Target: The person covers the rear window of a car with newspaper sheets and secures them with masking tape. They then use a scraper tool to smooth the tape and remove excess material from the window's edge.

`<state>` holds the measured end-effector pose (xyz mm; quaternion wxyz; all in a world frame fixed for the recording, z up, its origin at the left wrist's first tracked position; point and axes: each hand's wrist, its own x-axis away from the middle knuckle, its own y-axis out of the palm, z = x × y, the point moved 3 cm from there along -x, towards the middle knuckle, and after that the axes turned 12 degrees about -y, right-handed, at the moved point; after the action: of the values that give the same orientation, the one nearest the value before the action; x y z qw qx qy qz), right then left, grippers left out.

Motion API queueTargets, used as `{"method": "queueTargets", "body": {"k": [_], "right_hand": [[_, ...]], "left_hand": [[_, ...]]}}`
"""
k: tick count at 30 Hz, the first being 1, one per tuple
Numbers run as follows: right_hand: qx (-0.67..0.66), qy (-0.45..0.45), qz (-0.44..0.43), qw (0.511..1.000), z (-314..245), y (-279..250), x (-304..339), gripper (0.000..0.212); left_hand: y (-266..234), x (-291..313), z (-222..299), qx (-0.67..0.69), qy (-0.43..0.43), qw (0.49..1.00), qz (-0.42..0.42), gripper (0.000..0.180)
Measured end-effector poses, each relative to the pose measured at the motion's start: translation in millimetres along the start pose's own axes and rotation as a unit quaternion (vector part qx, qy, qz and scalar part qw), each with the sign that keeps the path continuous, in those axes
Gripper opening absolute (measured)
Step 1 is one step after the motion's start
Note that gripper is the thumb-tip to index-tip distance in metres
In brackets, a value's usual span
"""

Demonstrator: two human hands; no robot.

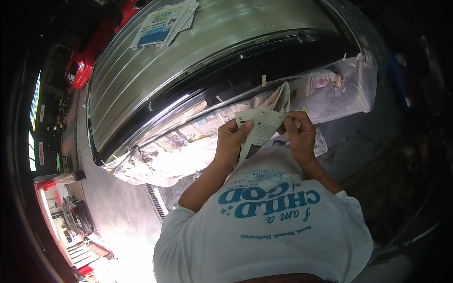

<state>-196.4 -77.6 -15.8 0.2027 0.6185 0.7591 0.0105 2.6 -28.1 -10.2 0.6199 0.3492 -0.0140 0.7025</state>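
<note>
My left hand [230, 142] pinches one edge of a folded newspaper sheet [262, 126], thumb on top. On the sheet's other side, my right hand [301, 134] has its fingers closed at the edge. A pointed fold of paper rises above the hands. Just beyond them, newspaper masking [207, 125] hangs along the side of a vehicle, and clear plastic film [363, 92] drapes to the right. Small strips of masking tape [264, 81] stick up along the dark upper edge of this covering.
The vehicle's ribbed roof [226, 28] spans the top, with a pile of newspapers [163, 26] on it. Behind it at the left is a red car [81, 70]. A drain grate [155, 200] runs in the concrete floor [113, 188]. Another vehicle [78, 214] stands far left.
</note>
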Motion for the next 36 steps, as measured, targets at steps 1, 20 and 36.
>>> {"method": "queueTargets", "body": {"k": [1,20,36], "right_hand": [[0.007,-0.003,0.002,1.0,-3.5,-1.2,0.3,0.015],[-0.205,0.275,0.103,0.934,10.6,-8.0,3.9,0.032],[-0.219,0.308,0.142,0.915,142.4,-88.6,-1.3,0.081]], "left_hand": [[3.4,1.4,-4.9,0.021,-0.007,1.0,-0.006,0.039],[8.9,29.4,-14.5,-0.259,0.095,0.961,0.001,0.025],[-9.7,40.6,-18.7,-0.014,0.005,0.998,0.057,0.031]]}}
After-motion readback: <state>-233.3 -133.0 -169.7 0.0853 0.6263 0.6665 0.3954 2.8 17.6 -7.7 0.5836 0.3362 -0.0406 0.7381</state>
